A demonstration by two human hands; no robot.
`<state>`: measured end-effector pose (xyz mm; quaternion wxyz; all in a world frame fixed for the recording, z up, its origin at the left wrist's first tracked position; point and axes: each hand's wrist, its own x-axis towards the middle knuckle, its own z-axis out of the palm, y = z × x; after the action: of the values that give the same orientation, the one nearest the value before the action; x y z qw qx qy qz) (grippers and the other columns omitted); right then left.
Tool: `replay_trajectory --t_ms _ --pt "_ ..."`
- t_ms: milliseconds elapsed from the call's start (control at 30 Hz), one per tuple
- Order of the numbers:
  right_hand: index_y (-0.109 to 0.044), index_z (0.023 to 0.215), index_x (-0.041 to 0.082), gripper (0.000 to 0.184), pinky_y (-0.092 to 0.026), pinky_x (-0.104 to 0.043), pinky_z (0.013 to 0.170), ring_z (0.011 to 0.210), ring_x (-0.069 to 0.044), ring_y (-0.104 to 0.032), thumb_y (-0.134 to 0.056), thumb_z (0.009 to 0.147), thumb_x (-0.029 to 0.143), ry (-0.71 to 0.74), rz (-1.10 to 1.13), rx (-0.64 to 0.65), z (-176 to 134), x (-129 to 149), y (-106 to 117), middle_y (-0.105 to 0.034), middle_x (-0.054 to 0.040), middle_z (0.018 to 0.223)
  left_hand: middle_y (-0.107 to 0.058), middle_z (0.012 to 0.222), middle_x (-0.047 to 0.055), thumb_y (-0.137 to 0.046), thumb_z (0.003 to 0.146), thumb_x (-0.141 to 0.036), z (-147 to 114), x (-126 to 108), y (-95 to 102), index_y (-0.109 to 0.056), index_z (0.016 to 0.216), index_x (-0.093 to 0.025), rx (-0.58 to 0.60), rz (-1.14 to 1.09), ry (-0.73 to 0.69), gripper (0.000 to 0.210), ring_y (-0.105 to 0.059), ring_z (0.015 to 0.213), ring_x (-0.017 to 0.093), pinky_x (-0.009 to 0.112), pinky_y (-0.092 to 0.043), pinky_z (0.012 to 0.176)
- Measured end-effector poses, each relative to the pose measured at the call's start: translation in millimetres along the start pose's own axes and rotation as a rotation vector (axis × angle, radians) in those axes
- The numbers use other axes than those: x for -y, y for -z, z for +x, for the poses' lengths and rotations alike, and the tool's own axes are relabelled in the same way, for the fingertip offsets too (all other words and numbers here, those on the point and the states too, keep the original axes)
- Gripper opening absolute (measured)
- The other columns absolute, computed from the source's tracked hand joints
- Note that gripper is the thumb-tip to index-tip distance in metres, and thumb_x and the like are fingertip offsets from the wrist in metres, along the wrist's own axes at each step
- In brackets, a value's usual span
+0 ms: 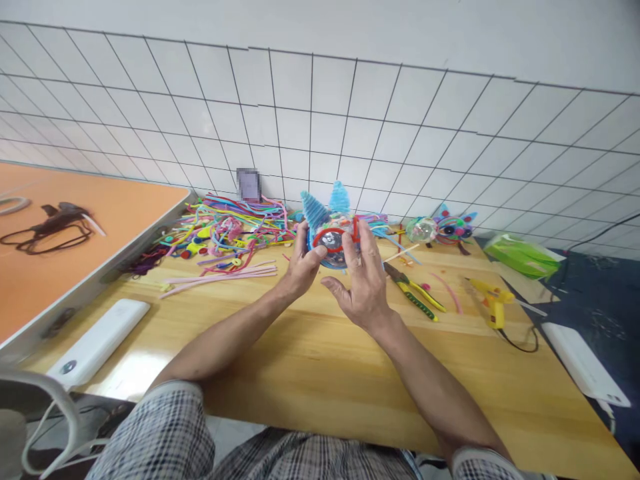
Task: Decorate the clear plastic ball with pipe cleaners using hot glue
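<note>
A clear round craft ball (pixel 336 257) has two blue fuzzy ears (pixel 316 211) standing up from it. A red pipe cleaner (pixel 327 231) runs in a ring across its front, with a red end sticking up near the right side. My left hand (pixel 303 267) grips the ball from the left, thumb on the front. On the right side, my right hand (pixel 364 283) touches the ball and the red pipe cleaner with stretched fingers, its thumb held apart. The fingers hide part of the ball's right side.
Loose pipe cleaners (pixel 227 227) lie heaped at the back left, pink strips (pixel 225 275) before them. Pliers (pixel 413 293), a yellow glue gun (pixel 495 303) and a finished craft ball (pixel 454 228) are on the right. White power banks (pixel 103 340) lie near both sides. A wire grid stands behind.
</note>
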<state>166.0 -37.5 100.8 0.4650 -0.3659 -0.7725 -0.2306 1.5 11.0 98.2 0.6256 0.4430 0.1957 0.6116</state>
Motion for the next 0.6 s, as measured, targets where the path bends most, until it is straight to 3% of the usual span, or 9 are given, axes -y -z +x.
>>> replay_trajectory --t_ms 133,300,467,600 --pt "-0.006 0.198 0.028 0.095 -0.051 -0.074 0.141 0.188 -0.046 -0.031 -0.052 0.122 0.064 0.002 -0.022 0.011 -1.5 -1.5 -2.1 -0.007 -0.0178 0.207 -0.074 0.156 0.006 -0.106 0.074 -0.065 3.2 2.4 1.3 -0.064 0.158 -0.035 -0.034 0.007 -0.012 0.098 -0.076 0.136 0.027 0.037 -0.063 0.120" --pt "-0.006 0.198 0.030 0.092 -0.053 -0.073 0.140 0.187 -0.045 -0.034 -0.048 0.123 0.064 -0.005 -0.042 0.005 -3.2 -1.9 -4.2 -0.008 -0.0168 0.207 -0.080 0.141 0.007 -0.103 0.078 -0.067 3.8 -0.7 -3.3 -0.061 0.159 -0.034 0.032 0.022 -0.049 0.097 -0.079 0.134 0.031 0.045 -0.062 0.125" --pt "-0.010 0.197 0.031 0.090 -0.053 -0.073 0.140 0.186 -0.045 -0.036 -0.052 0.123 0.059 -0.018 -0.016 -0.013 -3.4 -2.0 -4.7 -0.012 -0.0164 0.207 -0.076 0.152 0.007 -0.105 0.076 -0.066 1.4 -2.5 -3.7 -0.060 0.154 -0.034 -0.010 0.024 0.001 0.096 -0.077 0.142 0.032 0.046 -0.061 0.128" --pt "-0.014 0.197 0.029 0.087 -0.054 -0.070 0.140 0.187 -0.043 -0.036 -0.051 0.124 0.057 -0.009 -0.003 -0.047 -3.1 -2.4 -5.6 -0.015 -0.0163 0.206 -0.078 0.149 0.007 -0.104 0.079 -0.064 1.2 -3.2 -3.5 -0.061 0.149 -0.033 0.031 0.022 -0.005 0.088 -0.074 0.149 0.033 0.048 -0.060 0.131"
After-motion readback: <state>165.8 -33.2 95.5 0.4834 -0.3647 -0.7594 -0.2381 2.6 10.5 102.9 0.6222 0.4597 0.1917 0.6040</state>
